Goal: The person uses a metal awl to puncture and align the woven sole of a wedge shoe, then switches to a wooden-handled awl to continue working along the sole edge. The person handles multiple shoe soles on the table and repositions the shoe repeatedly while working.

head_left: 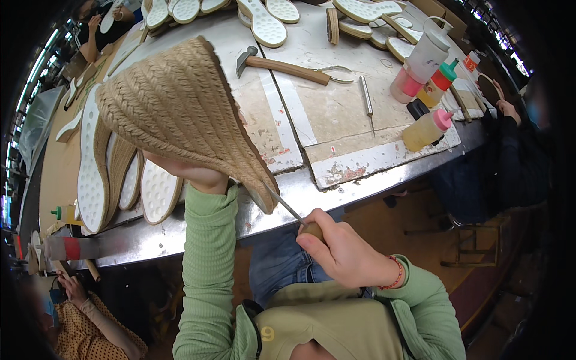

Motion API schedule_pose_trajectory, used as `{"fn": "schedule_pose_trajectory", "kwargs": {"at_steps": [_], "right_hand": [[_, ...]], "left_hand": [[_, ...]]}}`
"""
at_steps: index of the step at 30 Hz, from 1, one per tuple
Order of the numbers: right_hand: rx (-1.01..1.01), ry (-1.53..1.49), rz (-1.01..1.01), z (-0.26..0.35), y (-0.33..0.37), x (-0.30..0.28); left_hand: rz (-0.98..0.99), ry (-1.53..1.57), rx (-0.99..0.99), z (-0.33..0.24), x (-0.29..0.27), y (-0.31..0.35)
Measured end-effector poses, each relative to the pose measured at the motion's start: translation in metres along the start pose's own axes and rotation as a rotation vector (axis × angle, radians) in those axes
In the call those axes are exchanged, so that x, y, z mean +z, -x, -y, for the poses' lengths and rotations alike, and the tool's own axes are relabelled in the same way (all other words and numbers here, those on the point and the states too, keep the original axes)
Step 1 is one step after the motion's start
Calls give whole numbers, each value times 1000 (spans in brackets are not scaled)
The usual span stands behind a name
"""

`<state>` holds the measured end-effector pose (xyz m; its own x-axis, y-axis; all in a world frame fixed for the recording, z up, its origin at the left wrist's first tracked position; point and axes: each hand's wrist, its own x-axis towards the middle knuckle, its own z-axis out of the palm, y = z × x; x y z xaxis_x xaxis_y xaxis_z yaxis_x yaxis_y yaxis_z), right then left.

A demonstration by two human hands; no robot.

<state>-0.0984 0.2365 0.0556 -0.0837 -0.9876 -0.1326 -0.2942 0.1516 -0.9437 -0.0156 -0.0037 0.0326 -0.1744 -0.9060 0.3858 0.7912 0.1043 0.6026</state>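
Note:
My left hand (198, 174) holds up a wedge shoe sole (171, 108) wrapped in braided tan rope. Its fingers are mostly hidden behind the sole; only the wrist side of the hand shows below it. The narrow toe end points down toward my right hand (351, 252). That hand is closed around the round wooden handle of an awl (288, 208). The awl's thin metal shaft reaches up and left, its tip at the edge of the toe end. Whether the tip has gone in or only touches, I cannot tell.
On the bench lie a hammer (285, 69), pliers (337, 74) and a metal-handled pick (366, 99). Squeeze bottles (423, 133) stand at the right. More wedge soles (93, 168) lean at the left, others (267, 27) lie at the back. Co-workers (90, 318) sit nearby.

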Motion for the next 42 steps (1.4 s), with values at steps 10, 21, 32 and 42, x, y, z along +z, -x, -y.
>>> {"fn": "schedule_pose_trajectory", "kwargs": {"at_steps": [10, 21, 32, 42], "right_hand": [[-109, 184, -75, -7, -2, -4], [-250, 450, -218, -12, -7, -3], [-30, -37, -18, -11, -6, 2], [7, -4, 152, -16, -12, -45]], "left_hand": [[104, 8, -21, -1, -3, -2], [437, 348, -119, 1, -12, -9], [135, 35, -24, -8, 1, 4], [3, 19, -78, 1, -3, -2]]}}
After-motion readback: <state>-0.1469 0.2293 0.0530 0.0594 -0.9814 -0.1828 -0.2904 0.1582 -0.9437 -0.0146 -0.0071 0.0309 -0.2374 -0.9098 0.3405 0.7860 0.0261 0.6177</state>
